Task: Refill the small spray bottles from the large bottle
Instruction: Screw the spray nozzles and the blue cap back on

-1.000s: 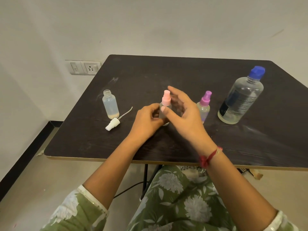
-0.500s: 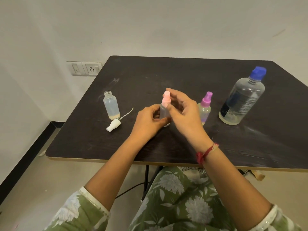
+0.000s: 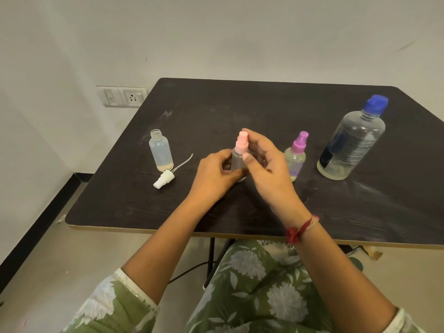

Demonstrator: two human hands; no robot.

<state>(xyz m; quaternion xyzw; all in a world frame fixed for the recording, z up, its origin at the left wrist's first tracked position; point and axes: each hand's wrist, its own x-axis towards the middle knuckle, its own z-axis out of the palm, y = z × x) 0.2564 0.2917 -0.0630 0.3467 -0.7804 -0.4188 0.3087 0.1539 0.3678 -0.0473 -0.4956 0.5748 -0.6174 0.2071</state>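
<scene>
We see the left hand (image 3: 216,174) curled round the small clear plastic spray bottle with a pink pump top (image 3: 241,146), which is upright on the dark wooden desk (image 3: 240,104), while the right hand (image 3: 266,169) pinches that top between thumb and fingers. Just right stands the purple-topped small spray bottle (image 3: 296,155), with the large clear blue-capped bottle (image 3: 353,145) farther right.
</scene>
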